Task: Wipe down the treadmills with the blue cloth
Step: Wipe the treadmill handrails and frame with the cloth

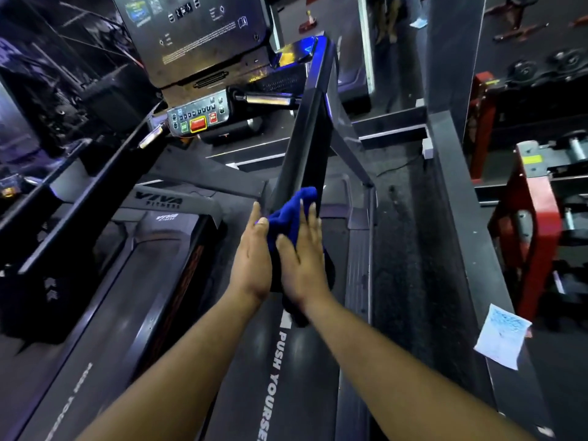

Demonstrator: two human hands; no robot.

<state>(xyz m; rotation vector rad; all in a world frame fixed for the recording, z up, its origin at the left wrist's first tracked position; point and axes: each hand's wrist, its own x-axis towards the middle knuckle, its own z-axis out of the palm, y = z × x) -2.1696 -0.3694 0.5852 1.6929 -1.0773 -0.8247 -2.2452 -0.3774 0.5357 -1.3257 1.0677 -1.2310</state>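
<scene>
Two hands, left hand (251, 259) and right hand (302, 259), press straight fingers (310, 214) against the bunched blue cloth (294, 211) on the treadmill's handrail (305, 144), cloth elongated along the rail, pointing up toward the console (197, 117).

1. Both bare forearms reach forward from the lower edge of the view and converge toward the middle, wrists close together
2. The left hand (251, 256) is held edge-on, palm facing inward toward the other hand, fingers straight and together, thumb lying along the top
3. The right hand (302, 253) faces the left, back of the hand toward the camera, fingers straight and slightly spread, pointing up and forward
4. The blue cloth (291, 211) is sandwiched between the two flat palms; neither hand curls its fingers around it
5. The fingertips of both hands reach about the same height
</scene>
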